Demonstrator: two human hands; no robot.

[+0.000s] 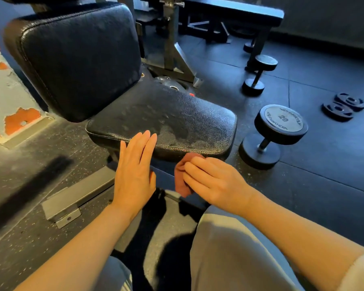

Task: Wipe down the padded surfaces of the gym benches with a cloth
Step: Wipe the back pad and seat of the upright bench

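Right hand (215, 181) clutches a crumpled reddish-brown cloth (182, 178) just below the black seat pad's (166, 118) smudged, pebbled front edge; left hand (135, 171) flat, fingers straight.

My left hand (133, 171) is hovering flat, fingers straight and together (palm down), while my right hand (213, 181) is curling its fingers, both forearms reaching forward.

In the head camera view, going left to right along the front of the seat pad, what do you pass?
Left hand → reddish cloth → right hand → big dumbbell → weight plates on the floor.
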